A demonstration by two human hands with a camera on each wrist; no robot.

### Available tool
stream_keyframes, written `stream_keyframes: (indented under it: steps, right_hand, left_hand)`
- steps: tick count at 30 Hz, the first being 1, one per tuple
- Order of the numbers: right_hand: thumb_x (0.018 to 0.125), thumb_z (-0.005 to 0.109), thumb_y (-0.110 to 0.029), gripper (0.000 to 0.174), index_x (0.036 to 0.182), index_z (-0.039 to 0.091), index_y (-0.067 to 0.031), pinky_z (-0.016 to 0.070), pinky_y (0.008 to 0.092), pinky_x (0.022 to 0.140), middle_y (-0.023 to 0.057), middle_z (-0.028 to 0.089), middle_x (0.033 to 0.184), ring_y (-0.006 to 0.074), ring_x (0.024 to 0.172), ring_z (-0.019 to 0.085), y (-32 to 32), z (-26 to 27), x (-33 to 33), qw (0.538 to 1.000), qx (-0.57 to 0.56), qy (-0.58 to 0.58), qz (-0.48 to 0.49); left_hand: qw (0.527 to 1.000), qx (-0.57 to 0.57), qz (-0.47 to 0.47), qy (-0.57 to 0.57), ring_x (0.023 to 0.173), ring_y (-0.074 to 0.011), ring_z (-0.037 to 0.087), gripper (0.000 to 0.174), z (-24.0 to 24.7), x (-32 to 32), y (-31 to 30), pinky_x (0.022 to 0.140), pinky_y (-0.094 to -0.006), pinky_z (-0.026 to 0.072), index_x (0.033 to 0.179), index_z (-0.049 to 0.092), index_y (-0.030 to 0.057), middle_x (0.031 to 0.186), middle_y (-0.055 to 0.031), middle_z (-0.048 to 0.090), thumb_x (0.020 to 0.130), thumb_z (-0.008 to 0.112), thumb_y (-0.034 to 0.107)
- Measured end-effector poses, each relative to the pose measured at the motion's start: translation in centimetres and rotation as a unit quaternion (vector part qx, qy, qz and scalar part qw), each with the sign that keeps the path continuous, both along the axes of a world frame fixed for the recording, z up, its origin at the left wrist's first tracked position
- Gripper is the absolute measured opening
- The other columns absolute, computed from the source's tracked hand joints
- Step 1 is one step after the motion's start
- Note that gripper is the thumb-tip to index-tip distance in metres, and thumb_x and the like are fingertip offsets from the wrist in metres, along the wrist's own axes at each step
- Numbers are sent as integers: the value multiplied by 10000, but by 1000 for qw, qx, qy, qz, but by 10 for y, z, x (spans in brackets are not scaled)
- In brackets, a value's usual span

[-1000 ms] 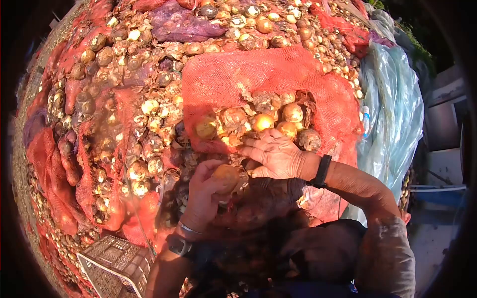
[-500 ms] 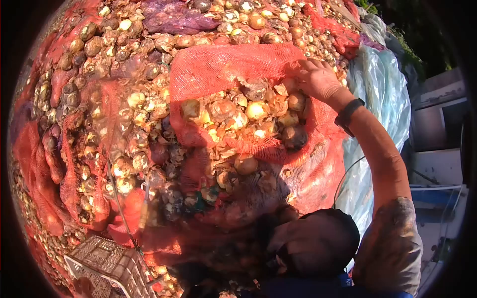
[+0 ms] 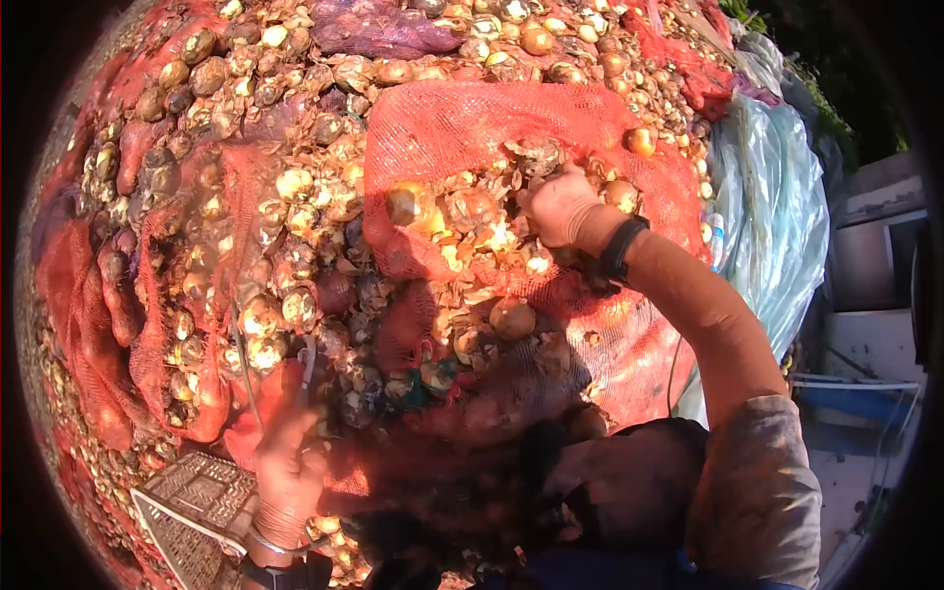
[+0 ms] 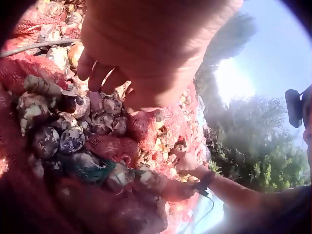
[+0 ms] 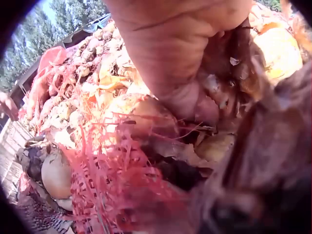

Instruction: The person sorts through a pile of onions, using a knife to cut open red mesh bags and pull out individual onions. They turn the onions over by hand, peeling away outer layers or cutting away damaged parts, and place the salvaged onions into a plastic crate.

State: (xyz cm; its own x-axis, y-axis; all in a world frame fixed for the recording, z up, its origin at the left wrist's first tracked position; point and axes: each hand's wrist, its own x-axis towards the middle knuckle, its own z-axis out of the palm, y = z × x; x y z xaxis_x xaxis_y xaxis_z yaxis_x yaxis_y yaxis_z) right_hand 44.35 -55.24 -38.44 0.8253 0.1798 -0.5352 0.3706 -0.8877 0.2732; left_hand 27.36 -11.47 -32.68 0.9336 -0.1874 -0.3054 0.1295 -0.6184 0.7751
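My right hand (image 3: 565, 205) reaches down with bent fingers among the onions and dry skins in a spread red mesh sack (image 3: 442, 128). In the right wrist view the thumb (image 5: 195, 105) presses in beside a brown onion (image 5: 214, 87). The fingertips are hidden, and I cannot tell whether they grip anything. A yellow onion (image 3: 621, 195) lies just right of this hand, another onion (image 3: 641, 141) rests on the mesh, and one more (image 3: 512, 319) sits below the opening. My left hand (image 3: 288, 477) is at the lower left beside a plastic crate (image 3: 197, 492), its fingers relaxed with no object showing in them.
Onions and more red mesh (image 3: 84, 334) cover the heap all round. A purple sack (image 3: 383, 29) lies at the top. Clear plastic sheeting (image 3: 767, 226) hangs along the right side. Another person's capped head (image 3: 619, 482) appears at the bottom.
My left hand has left the sack for the crate side, and the onion it held is gone from it. My right hand went to the sack's upper right edge, then back into the onions.
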Motion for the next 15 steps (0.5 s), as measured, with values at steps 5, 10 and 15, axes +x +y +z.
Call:
stream_keyframes:
  steps: [5, 10, 15]
  right_hand:
    - [728, 710, -235, 566, 1254, 620, -48, 532, 384, 880, 138, 706, 1075, 260, 962, 688, 0, 54, -39, 872, 376, -97, -298]
    - [792, 611, -31, 439, 1220, 607, 65, 528, 313, 864, 110, 696, 1083, 187, 949, 673, 16, 38, -70, 425, 781, 106, -444]
    - [831, 599, -33, 409, 1231, 604, 54, 533, 308, 879, 119, 691, 1111, 190, 994, 667, 38, 34, -87, 373, 787, 148, -468]
  left_hand:
    - [988, -142, -60, 28, 880, -155, 636, 287, -29, 19, -85, 780, -287, 512, 1144, 635, -34, 972, -108, 671, 866, 642, 36]
    - [960, -270, -58, 42, 963, -95, 587, 337, -39, 43, -152, 855, -267, 499, 1239, 595, -21, 1069, -49, 651, 921, 644, 80]
    - [929, -351, 49, 105, 1007, -117, 580, 454, -42, 58, -163, 871, -274, 506, 1353, 512, 20, 1159, -71, 611, 919, 636, 77]
